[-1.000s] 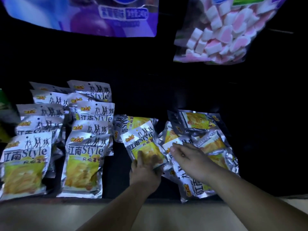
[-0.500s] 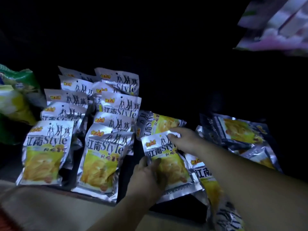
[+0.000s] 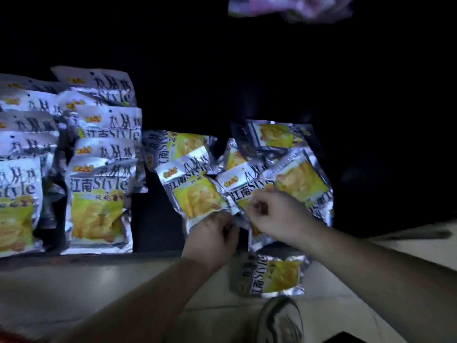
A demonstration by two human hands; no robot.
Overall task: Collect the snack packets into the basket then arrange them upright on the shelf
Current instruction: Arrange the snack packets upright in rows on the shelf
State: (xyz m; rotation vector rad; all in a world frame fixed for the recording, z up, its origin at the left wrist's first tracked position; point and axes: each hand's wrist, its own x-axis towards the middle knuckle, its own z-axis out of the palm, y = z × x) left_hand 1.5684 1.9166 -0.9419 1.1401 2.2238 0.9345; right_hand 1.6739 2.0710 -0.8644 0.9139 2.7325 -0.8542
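A snack packet [image 3: 195,194] on the shelf [image 3: 158,219] is gripped at its lower edge by the left hand [image 3: 210,240]; the right hand [image 3: 279,216] pinches its neighbour [image 3: 243,191] from the loose pile [image 3: 296,179]. Arranging seems underway: next, stand both upright beside the finished rows [image 3: 99,194]. No basket is in view.

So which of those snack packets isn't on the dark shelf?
The packet lying sideways on the pale surface in front, beside the shoe. All the others are on the dark shelf.

About sixteen snack packets [image 3: 97,204], two hands [image 3: 210,240], one shoe [image 3: 280,320], one blurred pink bag [image 3: 291,6].
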